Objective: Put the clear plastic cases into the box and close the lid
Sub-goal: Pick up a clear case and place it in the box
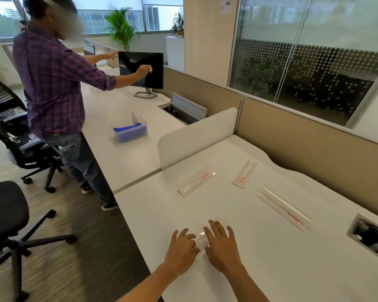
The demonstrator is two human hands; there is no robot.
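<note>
Judging by the layout, work has barely begun: three clear plastic cases with red labels [196, 182] [244, 175] [284, 211] lie loose mid-counter [271, 269]. Both hands, left [180, 250] and right [222, 245], spread unclenched fingers [215, 231] over a blurred transparent item [200, 240] near the counter's front edge; box unconfirmed.

Four clear plastic cases lie on the white desk [260, 269]: a left case [195, 180], a short case [244, 175], a long case [284, 208] and a near case [202, 238] (blurred, partly under two hands). Two office chairs, one monitor [141, 69], one blue-filled tub [130, 130].
</note>
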